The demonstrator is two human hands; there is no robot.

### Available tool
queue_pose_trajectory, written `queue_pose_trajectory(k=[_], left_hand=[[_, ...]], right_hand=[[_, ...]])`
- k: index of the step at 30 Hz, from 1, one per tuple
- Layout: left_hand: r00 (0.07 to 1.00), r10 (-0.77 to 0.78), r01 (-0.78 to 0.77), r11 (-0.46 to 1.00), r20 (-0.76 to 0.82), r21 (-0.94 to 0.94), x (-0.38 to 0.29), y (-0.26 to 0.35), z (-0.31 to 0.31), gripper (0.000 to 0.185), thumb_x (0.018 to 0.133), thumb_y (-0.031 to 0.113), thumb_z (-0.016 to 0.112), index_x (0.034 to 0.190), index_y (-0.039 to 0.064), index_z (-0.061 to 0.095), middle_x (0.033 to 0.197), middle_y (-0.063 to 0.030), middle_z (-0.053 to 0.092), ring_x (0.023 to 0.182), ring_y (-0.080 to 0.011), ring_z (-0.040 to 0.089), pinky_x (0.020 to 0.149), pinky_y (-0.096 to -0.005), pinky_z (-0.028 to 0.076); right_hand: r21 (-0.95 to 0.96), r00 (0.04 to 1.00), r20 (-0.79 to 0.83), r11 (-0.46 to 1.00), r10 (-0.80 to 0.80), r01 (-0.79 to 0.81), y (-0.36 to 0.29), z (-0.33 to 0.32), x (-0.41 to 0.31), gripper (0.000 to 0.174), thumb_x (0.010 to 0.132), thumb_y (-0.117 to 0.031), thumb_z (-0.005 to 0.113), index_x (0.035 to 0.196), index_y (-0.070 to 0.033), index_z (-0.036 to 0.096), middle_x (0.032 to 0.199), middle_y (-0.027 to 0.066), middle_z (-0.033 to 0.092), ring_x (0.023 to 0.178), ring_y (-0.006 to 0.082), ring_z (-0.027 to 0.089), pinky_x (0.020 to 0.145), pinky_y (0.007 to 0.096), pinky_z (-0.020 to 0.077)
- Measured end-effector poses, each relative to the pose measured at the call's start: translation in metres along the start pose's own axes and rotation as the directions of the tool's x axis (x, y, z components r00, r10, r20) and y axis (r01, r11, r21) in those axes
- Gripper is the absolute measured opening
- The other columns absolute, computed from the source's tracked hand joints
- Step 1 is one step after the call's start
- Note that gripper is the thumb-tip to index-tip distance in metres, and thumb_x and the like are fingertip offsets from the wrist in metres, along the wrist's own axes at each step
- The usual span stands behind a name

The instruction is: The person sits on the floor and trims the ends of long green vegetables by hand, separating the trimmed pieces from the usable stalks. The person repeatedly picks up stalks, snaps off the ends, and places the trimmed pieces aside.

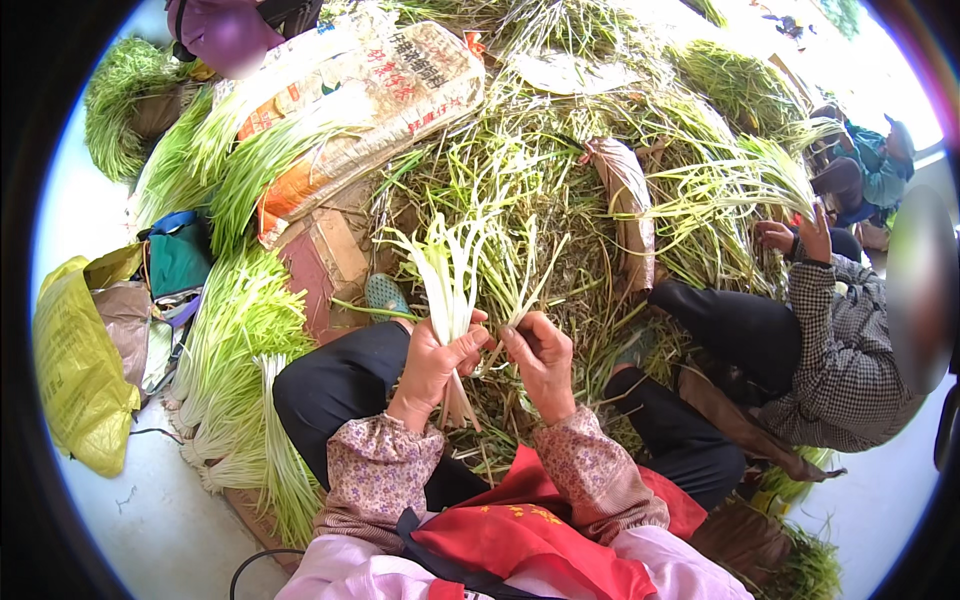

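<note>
My left hand [439,356] is closed around a small bunch of pale leafy stalks [448,292], white below and yellow-green at the tips, held upright with their lower ends sticking out under the fist. Close to its right, my right hand [541,356] pinches a few thin stalks [525,289] between thumb and fingers. Beyond and beneath both hands spreads a heap of loose green and yellowish stalks and leaves [510,180]. Sorted stalks [232,360] lie in bundles beside my left knee, their white root ends towards me.
A printed woven sack [420,82] lies ahead, with greens on it. At the left are a yellow plastic bag [82,375] and a teal bag [178,255]. A co-worker in a checked jacket [847,360] sits close at the right, holding stalks. Other people are farther back.
</note>
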State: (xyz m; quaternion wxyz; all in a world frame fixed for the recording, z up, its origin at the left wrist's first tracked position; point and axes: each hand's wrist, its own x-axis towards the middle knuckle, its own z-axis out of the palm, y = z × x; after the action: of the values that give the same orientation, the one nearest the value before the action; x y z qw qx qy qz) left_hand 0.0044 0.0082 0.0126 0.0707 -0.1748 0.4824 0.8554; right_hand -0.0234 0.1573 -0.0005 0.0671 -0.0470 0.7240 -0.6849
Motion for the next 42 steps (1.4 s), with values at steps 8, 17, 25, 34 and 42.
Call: queue_pose_trajectory(k=[8, 17, 25, 34, 42], left_hand=[[0.999, -0.034, 0.034, 0.999, 0.001, -0.001, -0.003, 0.001, 0.005, 0.026, 0.079, 0.007, 0.071, 0.101, -0.001, 0.059, 0.073, -0.0007, 0.06, 0.052, -0.0047, 0.05, 0.046, -0.0184, 0.041], [0.987, -0.086, 0.08, 0.996, 0.137, 0.047, -0.003, -0.003, 0.004, 0.023, 0.08, 0.007, 0.069, 0.099, 0.0, 0.059, 0.07, 0.0008, 0.058, 0.053, -0.0037, 0.047, 0.045, -0.0176, 0.034], [0.991, -0.077, 0.07, 0.995, 0.11, 0.07, -0.004, -0.003, 0.006, 0.018, 0.082, 0.007, 0.067, 0.097, 0.0, 0.06, 0.068, 0.002, 0.056, 0.051, -0.0032, 0.046, 0.044, -0.0177, 0.033], [0.988, -0.086, 0.076, 0.994, 0.126, 0.078, -0.001, -0.007, 0.004, 0.019, 0.081, 0.008, 0.068, 0.096, 0.0, 0.06, 0.07, 0.0014, 0.058, 0.052, -0.0024, 0.046, 0.045, -0.0169, 0.034], [0.99, -0.092, 0.08, 0.991, 0.109, 0.108, -0.001, -0.007, 0.003, 0.019, 0.081, 0.006, 0.067, 0.097, 0.0, 0.06, 0.072, 0.0021, 0.058, 0.056, -0.003, 0.049, 0.048, -0.0171, 0.038]], right_hand=[[-0.027, 1.0, 0.004, 1.0, -0.013, 0.013, 0.003, 0.001, -0.001, 0.011, 0.084, -0.006, 0.063, 0.081, 0.001, 0.055, 0.061, -0.0022, 0.049, 0.054, 0.0041, 0.04, 0.047, 0.0219, 0.0337], [0.033, 0.999, 0.034, 0.999, 0.042, -0.043, -0.002, 0.0, -0.002, 0.011, 0.084, -0.005, 0.063, 0.083, 0.003, 0.056, 0.066, 0.0006, 0.054, 0.06, 0.0046, 0.05, 0.053, 0.0207, 0.0428], [0.051, 0.999, 0.039, 0.998, 0.028, -0.03, -0.002, 0.001, -0.003, 0.01, 0.085, -0.005, 0.062, 0.086, 0.003, 0.058, 0.071, 0.003, 0.06, 0.063, 0.0056, 0.055, 0.054, 0.0209, 0.0449], [0.061, 0.998, 0.046, 0.997, 0.045, -0.048, 0.003, 0.001, -0.002, 0.011, 0.085, -0.006, 0.063, 0.084, 0.003, 0.058, 0.07, 0.0037, 0.063, 0.062, 0.0053, 0.056, 0.054, 0.0206, 0.045], [0.069, 0.999, 0.037, 0.997, 0.035, -0.038, 0.007, 0.003, -0.002, 0.013, 0.084, -0.007, 0.064, 0.081, 0.002, 0.057, 0.067, 0.0032, 0.062, 0.058, 0.005, 0.053, 0.052, 0.0208, 0.0433]])
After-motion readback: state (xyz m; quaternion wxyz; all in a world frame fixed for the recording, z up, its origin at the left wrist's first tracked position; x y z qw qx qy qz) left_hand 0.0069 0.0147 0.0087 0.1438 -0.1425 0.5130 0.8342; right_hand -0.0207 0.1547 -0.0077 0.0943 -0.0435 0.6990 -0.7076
